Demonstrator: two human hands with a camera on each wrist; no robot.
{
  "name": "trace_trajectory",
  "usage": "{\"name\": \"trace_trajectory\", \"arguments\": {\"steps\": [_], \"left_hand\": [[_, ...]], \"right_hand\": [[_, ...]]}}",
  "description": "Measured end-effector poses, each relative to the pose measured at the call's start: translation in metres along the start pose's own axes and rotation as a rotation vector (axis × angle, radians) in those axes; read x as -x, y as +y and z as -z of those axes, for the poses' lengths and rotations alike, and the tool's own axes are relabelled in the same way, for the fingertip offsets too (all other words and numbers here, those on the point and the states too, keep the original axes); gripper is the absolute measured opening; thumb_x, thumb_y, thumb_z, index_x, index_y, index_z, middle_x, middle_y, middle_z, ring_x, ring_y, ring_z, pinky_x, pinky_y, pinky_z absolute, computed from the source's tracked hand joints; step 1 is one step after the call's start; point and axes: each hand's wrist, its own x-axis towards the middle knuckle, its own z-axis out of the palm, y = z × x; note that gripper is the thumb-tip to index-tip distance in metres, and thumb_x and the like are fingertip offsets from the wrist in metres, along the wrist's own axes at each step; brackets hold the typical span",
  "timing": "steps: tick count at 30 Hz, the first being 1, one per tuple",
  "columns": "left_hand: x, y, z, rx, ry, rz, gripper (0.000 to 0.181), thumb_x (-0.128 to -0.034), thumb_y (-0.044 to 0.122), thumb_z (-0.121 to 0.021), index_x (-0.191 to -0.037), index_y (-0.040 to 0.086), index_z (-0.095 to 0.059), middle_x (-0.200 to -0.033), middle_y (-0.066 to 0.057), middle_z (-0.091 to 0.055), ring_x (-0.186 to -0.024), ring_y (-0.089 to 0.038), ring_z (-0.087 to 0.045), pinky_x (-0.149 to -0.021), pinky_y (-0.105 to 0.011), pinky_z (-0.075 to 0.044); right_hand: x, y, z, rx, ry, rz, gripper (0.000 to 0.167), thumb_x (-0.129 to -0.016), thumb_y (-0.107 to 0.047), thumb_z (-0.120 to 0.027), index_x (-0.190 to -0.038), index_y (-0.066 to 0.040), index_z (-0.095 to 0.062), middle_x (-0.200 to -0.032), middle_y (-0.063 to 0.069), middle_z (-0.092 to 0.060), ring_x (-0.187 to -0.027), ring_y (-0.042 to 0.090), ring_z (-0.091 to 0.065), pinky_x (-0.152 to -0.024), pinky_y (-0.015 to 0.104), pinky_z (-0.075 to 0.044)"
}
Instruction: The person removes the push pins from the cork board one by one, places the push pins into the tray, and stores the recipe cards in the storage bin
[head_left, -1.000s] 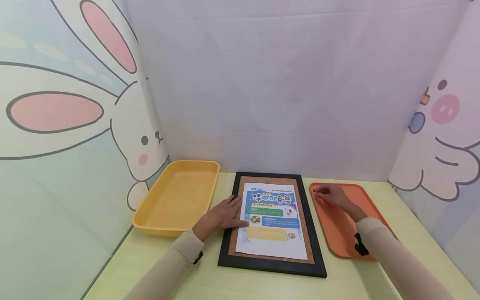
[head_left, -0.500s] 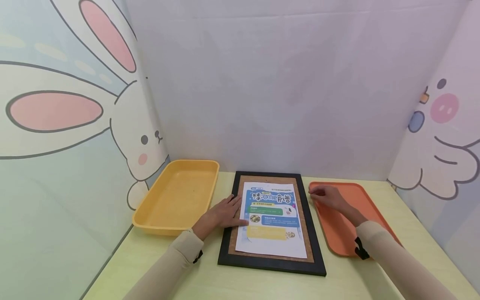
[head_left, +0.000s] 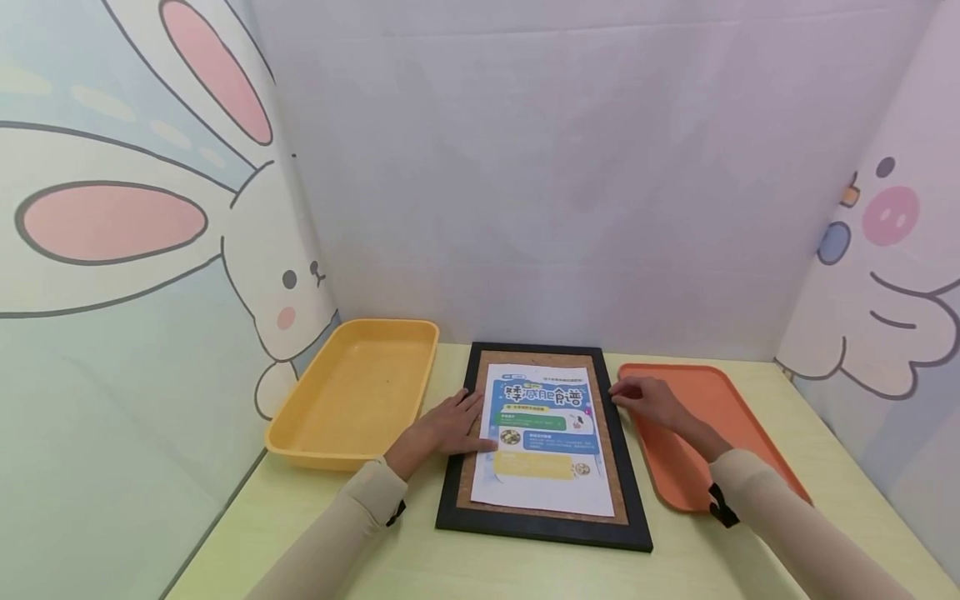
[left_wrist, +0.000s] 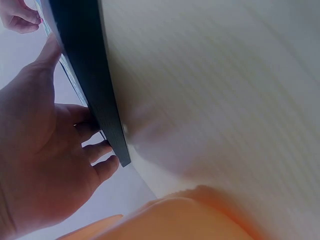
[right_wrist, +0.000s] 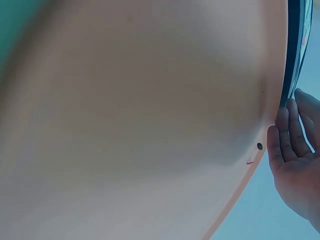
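A printed poster sheet (head_left: pixel 547 498) lies on a cork board (head_left: pixel 484 357) with a black frame (head_left: pixel 543 537). My left hand (head_left: pixel 450 423) rests spread on the board's left border, its thumb on the sheet's edge. The left wrist view has this hand (left_wrist: pixel 45 145) lying along the frame's side. At the frame's right side, my right hand (head_left: pixel 654 402) has thumb and forefinger pinched together. A small pink thing (left_wrist: pixel 40 20) shows at those fingertips in the left wrist view; it is too small to name. A magenta dot (head_left: pixel 588 411) sits near the sheet's right edge.
An orange tray (head_left: pixel 708 392) lies flat to the right of the board, partly under my right forearm. On the left stands a deeper yellow tray (head_left: pixel 367 383). A pale back wall (head_left: pixel 525 183) and printed cartoon side panels (head_left: pixel 172 383) enclose the table.
My right hand has moved left from above the orange tray's upper left corner to the right edge of the black frame. My left hand has stayed in place.
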Motion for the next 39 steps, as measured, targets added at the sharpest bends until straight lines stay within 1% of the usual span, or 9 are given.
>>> {"name": "trace_trajectory", "arguments": {"steps": [5,9,12,16,19,24,27,34,39], "left_hand": [[0.0,0.0,-0.001,-0.005,-0.005,0.007,0.105,-0.0907,0.083,-0.046,-0.166,0.013,-0.025,-0.173,-0.004,-0.021,-0.158,-0.033,-0.019,-0.126,-0.047,-0.024],[0.0,0.0,-0.001,-0.011,-0.009,0.008,0.106,-0.0908,0.083,-0.045,-0.166,0.013,-0.024,-0.173,-0.004,-0.021,-0.159,-0.032,-0.019,-0.126,-0.046,-0.024],[0.001,0.001,0.001,-0.015,-0.012,0.003,0.105,-0.0911,0.083,-0.046,-0.166,0.012,-0.024,-0.173,-0.005,-0.021,-0.158,-0.032,-0.02,-0.126,-0.046,-0.024],[0.003,0.003,0.004,-0.009,-0.012,0.0,0.104,-0.0915,0.081,-0.048,-0.166,0.012,-0.026,-0.172,-0.006,-0.023,-0.158,-0.033,-0.021,-0.126,-0.046,-0.024],[0.004,0.003,0.005,-0.008,-0.008,0.002,0.103,-0.0916,0.08,-0.049,-0.165,0.011,-0.027,-0.172,-0.006,-0.024,-0.158,-0.033,-0.022,-0.126,-0.047,-0.025],[0.004,0.003,0.004,-0.011,-0.01,0.006,0.104,-0.0916,0.081,-0.048,-0.165,0.011,-0.026,-0.172,-0.006,-0.023,-0.158,-0.033,-0.021,-0.126,-0.046,-0.024],[0.003,0.002,0.003,-0.009,-0.009,0.007,0.104,-0.0914,0.081,-0.048,-0.166,0.011,-0.026,-0.172,-0.006,-0.023,-0.158,-0.033,-0.02,-0.126,-0.046,-0.024],[0.004,0.003,0.003,0.01,-0.004,0.011,0.104,-0.0911,0.08,-0.05,-0.165,0.011,-0.027,-0.172,-0.006,-0.023,-0.158,-0.033,-0.021,-0.126,-0.048,-0.025],[0.004,0.003,0.002,0.002,-0.002,0.016,0.104,-0.0912,0.08,-0.049,-0.166,0.012,-0.026,-0.172,-0.006,-0.023,-0.158,-0.033,-0.021,-0.126,-0.047,-0.025]], "right_hand": [[0.001,-0.006,-0.002,0.018,-0.001,0.023,0.015,-0.093,-0.007,-0.078,-0.107,-0.002,-0.077,-0.097,0.009,-0.074,-0.08,0.019,-0.061,-0.072,0.026,-0.055],[0.001,-0.009,-0.003,0.032,-0.018,0.017,0.015,-0.093,-0.009,-0.078,-0.107,-0.003,-0.078,-0.097,0.008,-0.073,-0.081,0.019,-0.06,-0.072,0.026,-0.054],[0.002,-0.011,-0.003,0.04,-0.022,-0.003,0.015,-0.093,-0.01,-0.079,-0.107,-0.003,-0.078,-0.097,0.007,-0.073,-0.081,0.019,-0.06,-0.072,0.025,-0.055],[0.004,-0.013,-0.004,0.039,-0.024,0.004,0.014,-0.092,-0.008,-0.08,-0.105,-0.004,-0.078,-0.094,0.006,-0.073,-0.079,0.018,-0.06,-0.071,0.024,-0.055],[0.005,-0.015,-0.005,0.031,-0.031,0.036,0.012,-0.091,-0.007,-0.079,-0.103,-0.003,-0.078,-0.093,0.007,-0.073,-0.078,0.018,-0.059,-0.069,0.024,-0.054],[0.003,-0.015,-0.008,0.048,-0.033,0.039,0.012,-0.092,-0.007,-0.079,-0.103,-0.006,-0.078,-0.093,0.004,-0.072,-0.08,0.017,-0.061,-0.071,0.022,-0.054],[0.002,-0.015,-0.009,0.052,-0.036,0.056,0.012,-0.092,-0.007,-0.079,-0.104,-0.005,-0.078,-0.093,0.004,-0.073,-0.081,0.017,-0.062,-0.072,0.023,-0.055],[0.002,-0.016,-0.014,0.043,-0.025,0.07,0.014,-0.09,-0.011,-0.082,-0.103,-0.006,-0.079,-0.091,0.001,-0.074,-0.08,0.015,-0.062,-0.072,0.021,-0.054],[-0.002,-0.017,-0.019,0.047,-0.033,0.096,0.015,-0.09,-0.014,-0.083,-0.103,-0.008,-0.08,-0.09,-0.003,-0.075,-0.079,0.012,-0.062,-0.072,0.021,-0.054]]}}
